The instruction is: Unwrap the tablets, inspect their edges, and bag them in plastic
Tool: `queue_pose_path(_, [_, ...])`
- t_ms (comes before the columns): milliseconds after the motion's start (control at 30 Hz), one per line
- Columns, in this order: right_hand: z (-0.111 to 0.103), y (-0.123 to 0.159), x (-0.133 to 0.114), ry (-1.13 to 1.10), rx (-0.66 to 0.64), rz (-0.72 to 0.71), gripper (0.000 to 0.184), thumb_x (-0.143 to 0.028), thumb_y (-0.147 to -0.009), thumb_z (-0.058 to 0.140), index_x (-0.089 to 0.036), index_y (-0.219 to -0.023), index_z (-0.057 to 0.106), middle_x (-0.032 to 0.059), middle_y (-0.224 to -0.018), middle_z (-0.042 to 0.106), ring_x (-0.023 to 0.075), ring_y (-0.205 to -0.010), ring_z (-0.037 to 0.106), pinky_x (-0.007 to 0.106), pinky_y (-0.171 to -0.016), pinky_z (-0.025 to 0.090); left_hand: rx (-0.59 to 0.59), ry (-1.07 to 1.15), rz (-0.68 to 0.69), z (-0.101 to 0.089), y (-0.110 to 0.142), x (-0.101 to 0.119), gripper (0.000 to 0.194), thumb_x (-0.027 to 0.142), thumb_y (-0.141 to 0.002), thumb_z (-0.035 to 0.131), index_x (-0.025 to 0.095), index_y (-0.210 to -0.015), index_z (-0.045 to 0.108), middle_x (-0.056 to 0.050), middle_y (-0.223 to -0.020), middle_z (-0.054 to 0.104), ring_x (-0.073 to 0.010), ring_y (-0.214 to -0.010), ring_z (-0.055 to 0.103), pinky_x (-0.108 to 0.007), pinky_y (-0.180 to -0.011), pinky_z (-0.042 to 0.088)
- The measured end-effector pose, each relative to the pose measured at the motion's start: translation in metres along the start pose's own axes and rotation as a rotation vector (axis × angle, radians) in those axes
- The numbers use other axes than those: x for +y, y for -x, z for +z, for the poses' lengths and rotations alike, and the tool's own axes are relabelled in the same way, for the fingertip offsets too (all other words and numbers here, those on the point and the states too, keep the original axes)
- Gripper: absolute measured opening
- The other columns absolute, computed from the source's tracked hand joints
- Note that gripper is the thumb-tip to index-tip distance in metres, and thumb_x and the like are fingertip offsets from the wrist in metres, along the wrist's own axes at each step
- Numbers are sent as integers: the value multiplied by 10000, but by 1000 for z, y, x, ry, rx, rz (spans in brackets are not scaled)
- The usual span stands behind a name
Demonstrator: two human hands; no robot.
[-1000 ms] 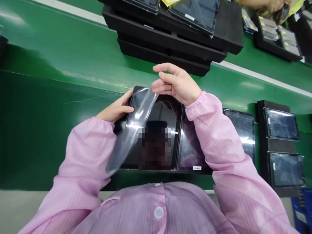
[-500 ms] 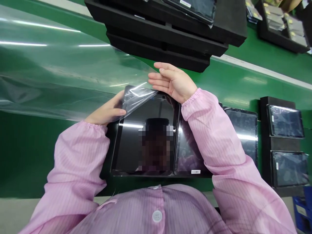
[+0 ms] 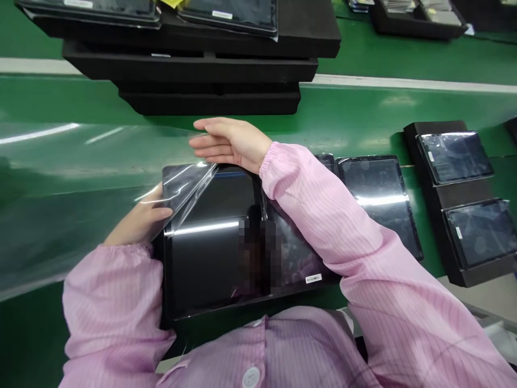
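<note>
A tablet (image 3: 205, 258) with a glossy black screen lies in front of me. Its left edge is gripped by my left hand (image 3: 143, 218), the thumb on the front and the other fingers hidden. Clear plastic film (image 3: 76, 167) covers the tablet's upper left corner, folds back on a diagonal and spreads left over that hand. Fingers stretched out, palm showing, my right hand (image 3: 232, 143) is open at the tablet's top edge, by the end of the fold; whether it touches the film I cannot tell. Beside this tablet lies a second tablet (image 3: 293, 253) with a white label, partly behind my right sleeve.
Stacked black foam trays (image 3: 242, 70) stand at the back, with wrapped tablets (image 3: 234, 13) on top. Another tablet (image 3: 377, 199) lies to the right, then a black foam tray (image 3: 428, 194) holding two more. Far back right is a bin (image 3: 412, 27) of small flat pieces.
The film has swung from across the tablet's screen out to the left, baring most of the screen. Both hands keep nearly the same pose. The whole view has shifted and turned.
</note>
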State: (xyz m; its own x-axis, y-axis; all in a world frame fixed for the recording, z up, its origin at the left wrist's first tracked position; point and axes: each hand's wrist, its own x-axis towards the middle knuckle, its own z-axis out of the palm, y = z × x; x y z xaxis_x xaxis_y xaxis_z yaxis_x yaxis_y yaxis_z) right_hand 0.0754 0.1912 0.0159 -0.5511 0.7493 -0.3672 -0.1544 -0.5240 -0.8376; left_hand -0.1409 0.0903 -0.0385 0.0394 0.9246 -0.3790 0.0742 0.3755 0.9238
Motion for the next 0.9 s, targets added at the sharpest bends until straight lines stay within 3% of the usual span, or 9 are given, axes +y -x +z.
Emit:
queue_pose_path(167, [13, 22, -10, 117, 79, 37, 271, -223, -1022, 556, -191, -767, 640, -22, -649, 707, 109, -607, 686, 217, -652, 560, 174, -205, 26, 10, 11, 28, 563, 396, -432, 866, 220, -952, 738, -62, -1605, 446, -394, -1553, 204, -437, -1287, 160])
queue_pose_path(267, [16, 41, -12, 222, 123, -29, 304, -231, -968, 666, -185, -672, 612, -33, -582, 657, 87, -531, 635, 181, -551, 519, 205, -47, 66, 20, 23, 46, 477, 254, -453, 801, 262, -927, 741, 14, -1616, 431, -349, -1558, 223, -403, -1271, 242])
queue_pose_path(400, [13, 70, -8, 247, 249, -208, 220, -210, -866, 774, -210, -745, 590, -66, -578, 627, 94, -540, 623, 201, -596, 544, 255, 173, 32, 41, 45, 65, 467, 171, -482, 720, 253, -939, 763, -3, -1277, 730, -343, -1360, 534, -374, -1113, 499])
queue_pose_path(500, [11, 93, 1, 259, 263, -307, 187, -198, -836, 767, -230, -897, 594, -68, -651, 662, 113, -610, 656, 243, -668, 569, 356, 240, 19, 55, 58, 73, 388, 175, -595, 691, 226, -972, 768, -15, -1047, 794, -294, -1149, 683, -327, -935, 607])
queue_pose_path(700, [21, 135, 6, 352, 219, -568, 246, -289, -837, 682, -235, -1061, 596, -9, -842, 709, 146, -753, 693, 319, -766, 603, 380, 517, 92, 57, 66, 80, 174, 150, -849, 616, 197, -920, 768, 0, -782, 779, -152, -737, 739, -204, -696, 620])
queue_pose_path(800, [36, 151, -2, 559, 204, -723, 168, -242, -855, 625, -232, -1020, 656, -1, -806, 656, 144, -698, 625, 316, -681, 575, 445, 683, 99, 52, 64, 86, 304, 53, -932, 528, 171, -745, 737, 45, -675, 738, -32, -577, 658, -58, -608, 537])
queue_pose_path(900, [51, 160, -8, 652, 194, -784, 260, -193, -804, 677, -254, -1057, 668, -27, -775, 556, 126, -613, 524, 310, -612, 537, 531, 854, 17, 50, 64, 94, 429, 16, -982, 467, 179, -656, 693, 63, -630, 724, 7, -573, 656, -2, -670, 523])
